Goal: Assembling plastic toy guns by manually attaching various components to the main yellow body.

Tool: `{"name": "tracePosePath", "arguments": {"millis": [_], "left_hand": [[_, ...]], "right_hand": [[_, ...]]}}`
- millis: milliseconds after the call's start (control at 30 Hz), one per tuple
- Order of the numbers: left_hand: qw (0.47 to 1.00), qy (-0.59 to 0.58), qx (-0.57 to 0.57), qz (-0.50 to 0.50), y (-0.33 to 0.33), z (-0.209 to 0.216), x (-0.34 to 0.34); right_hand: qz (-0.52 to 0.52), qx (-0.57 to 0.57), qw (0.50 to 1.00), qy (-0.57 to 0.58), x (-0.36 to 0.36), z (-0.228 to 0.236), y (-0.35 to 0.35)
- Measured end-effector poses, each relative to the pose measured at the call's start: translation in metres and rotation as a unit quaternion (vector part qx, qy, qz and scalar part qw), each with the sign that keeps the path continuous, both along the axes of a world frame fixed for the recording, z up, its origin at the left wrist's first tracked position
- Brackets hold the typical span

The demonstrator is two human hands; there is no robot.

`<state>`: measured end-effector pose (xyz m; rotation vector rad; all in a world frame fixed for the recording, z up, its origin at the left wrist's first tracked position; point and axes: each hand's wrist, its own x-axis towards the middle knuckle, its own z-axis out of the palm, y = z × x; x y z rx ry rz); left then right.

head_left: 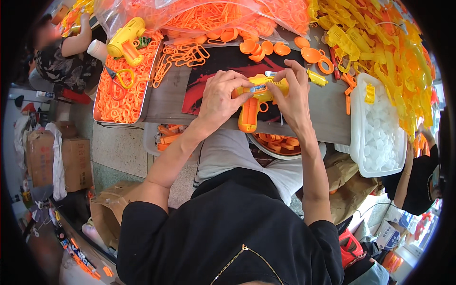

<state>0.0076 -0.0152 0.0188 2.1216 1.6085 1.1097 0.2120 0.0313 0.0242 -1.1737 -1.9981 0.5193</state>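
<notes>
a yellow toy gun [266,95] on my feed
i see it side-up over the dark mat [218,57], orange grip [248,116] toward the wearer, orange ring [263,111] beside that, small printed label [259,88] on its flank.

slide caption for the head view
Left hand and right hand on a yellow-and-orange toy gun over a black-and-red mat.

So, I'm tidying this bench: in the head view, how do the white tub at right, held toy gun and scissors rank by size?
1. White tub
2. Held toy gun, partly covered
3. Scissors
</notes>
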Motion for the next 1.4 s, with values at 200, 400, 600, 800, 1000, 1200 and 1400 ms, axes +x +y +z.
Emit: {"name": "tracePosePath", "arguments": {"millis": [200,400,600,800,1000,1200,1400], "left_hand": [[0.995,-0.081,-0.027,-0.050,0.003,-0.006,-0.008],[0.996,-0.072,-0.034,-0.042,0.002,-0.007,-0.009],[0.994,-0.090,-0.033,-0.046,0.002,-0.006,-0.006],[0.997,-0.060,-0.028,-0.040,0.001,-0.004,-0.005],[0.995,0.012,0.093,-0.033,-0.003,-0.005,-0.005],[0.989,0.042,0.131,-0.061,-0.001,-0.014,-0.004],[0.990,0.030,0.115,-0.072,-0.001,-0.015,-0.008]], "right_hand": [[0.097,0.131,0.982,-0.100,0.006,-0.003,-0.014],[0.118,0.130,0.981,-0.076,-0.001,-0.007,-0.018],[0.094,0.165,0.971,-0.146,0.002,-0.008,-0.018],[0.067,0.134,0.984,-0.093,0.017,-0.009,-0.017],[0.088,0.163,0.976,-0.116,0.019,-0.016,-0.015],[0.119,0.123,0.984,-0.046,0.027,-0.024,-0.006],[0.134,-0.059,0.986,0.075,0.018,-0.013,-0.002]]}}
